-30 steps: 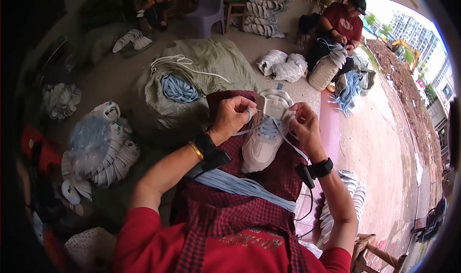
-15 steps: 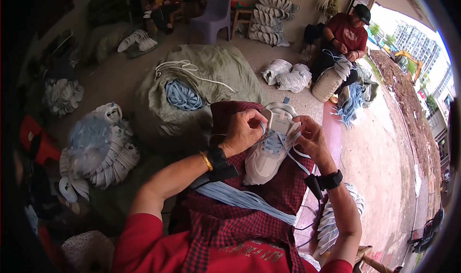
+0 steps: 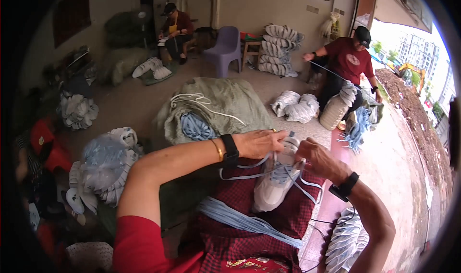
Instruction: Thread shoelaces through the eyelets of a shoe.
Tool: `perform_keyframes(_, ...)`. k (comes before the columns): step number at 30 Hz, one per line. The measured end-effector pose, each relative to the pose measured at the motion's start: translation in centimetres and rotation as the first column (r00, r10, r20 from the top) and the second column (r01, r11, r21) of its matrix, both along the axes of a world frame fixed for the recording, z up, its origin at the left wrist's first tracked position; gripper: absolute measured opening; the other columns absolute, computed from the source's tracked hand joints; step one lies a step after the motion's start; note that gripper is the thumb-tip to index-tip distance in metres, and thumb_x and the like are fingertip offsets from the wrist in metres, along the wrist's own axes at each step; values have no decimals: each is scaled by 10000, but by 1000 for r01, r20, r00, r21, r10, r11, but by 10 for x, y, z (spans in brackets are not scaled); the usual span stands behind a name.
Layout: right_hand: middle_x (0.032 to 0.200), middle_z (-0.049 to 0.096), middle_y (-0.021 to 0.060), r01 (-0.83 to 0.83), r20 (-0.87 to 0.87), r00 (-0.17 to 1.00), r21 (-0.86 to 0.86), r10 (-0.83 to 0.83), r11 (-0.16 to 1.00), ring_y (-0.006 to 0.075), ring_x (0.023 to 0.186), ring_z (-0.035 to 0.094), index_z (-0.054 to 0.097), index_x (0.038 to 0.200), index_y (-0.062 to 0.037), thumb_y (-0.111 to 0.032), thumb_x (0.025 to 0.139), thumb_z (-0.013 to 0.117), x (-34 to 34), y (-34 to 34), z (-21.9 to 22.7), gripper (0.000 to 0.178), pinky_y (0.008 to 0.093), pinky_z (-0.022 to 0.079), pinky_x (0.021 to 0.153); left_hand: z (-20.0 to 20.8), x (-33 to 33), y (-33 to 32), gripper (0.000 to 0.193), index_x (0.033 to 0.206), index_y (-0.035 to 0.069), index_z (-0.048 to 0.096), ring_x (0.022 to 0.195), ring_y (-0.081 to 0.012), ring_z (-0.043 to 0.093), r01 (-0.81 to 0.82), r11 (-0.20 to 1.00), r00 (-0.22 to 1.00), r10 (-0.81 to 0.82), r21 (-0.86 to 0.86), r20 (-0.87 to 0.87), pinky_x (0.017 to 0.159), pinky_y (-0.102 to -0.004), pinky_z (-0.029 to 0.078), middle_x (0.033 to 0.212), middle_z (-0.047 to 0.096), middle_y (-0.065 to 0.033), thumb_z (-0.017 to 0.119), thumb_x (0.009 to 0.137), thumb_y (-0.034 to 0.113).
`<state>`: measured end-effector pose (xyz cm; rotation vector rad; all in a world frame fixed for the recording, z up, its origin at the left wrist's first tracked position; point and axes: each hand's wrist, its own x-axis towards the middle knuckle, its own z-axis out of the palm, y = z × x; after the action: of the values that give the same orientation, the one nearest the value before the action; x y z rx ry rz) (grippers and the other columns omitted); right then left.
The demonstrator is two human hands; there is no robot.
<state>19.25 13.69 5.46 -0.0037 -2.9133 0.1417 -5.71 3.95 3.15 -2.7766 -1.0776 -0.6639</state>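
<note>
I've got the pale shoe [image 3: 267, 195] up on the lap, resting on the checked apron [image 3: 230, 186], toe pointing back toward the body, and both hands are right at its opening. The left hand [image 3: 260, 143] comes across with its back to me, fingers bent down by the tongue end of the shoe; whether they grip anything, I can't tell. The right hand [image 3: 322, 159] is curled in at the shoe's right side, fingers bunched against the collar, and again I can't tell what they pinch. The light-blue lace [image 3: 280, 174] crosses the front of the shoe, loose lengths looping out left and right of it. Nearer the body than the shoe, a bundle of blue laces [image 3: 249, 221] lies over the apron. Beyond the shoe, off to its left, sits a green sack [image 3: 225, 100] with more blue lacing at its mouth, and farther beyond, to the shoe's right, a co-worker [image 3: 354, 64] sits stretching out a lace.
</note>
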Motion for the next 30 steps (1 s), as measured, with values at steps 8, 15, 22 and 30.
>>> perform_keyframes(8,895,591,75,25,77,996,174,-39,984,272,933,549,712,847,-72,-119,720,763,-15,-3,3,145,376,504,806,24,7,7,285,974,68,687,1035,-337,584,-227,956,922,150,-185,-356,851,-446,508,1091,527,-119,675,691,45)
perform_keyframes(15,892,636,90,50,154,988,-123,-30,991,276,981,583,753,904,-139,-97,727,695,1,17,-12,191,405,460,907,36,38,34,295,908,101,758,934,-367,696,-481,712,870,317,-511,-378,839,-595,505,940,732,-174,568,774,283)
perform_keyframes(22,867,721,149,-74,237,969,28,65,997,333,806,711,736,912,-72,-265,894,635,-26,21,5,218,442,565,713,41,43,31,241,805,67,759,850,-315,703,-535,665,836,332,-520,-437,779,-481,529,811,720,-147,637,637,191)
perform_keyframes(30,665,666,217,443,185,884,-40,-429,895,381,681,713,719,813,2,-472,804,700,-38,9,-25,475,454,565,625,21,37,29,222,763,17,722,759,-376,693,-452,777,888,344,-438,-305,704,-477,541,752,690,-214,621,618,153)
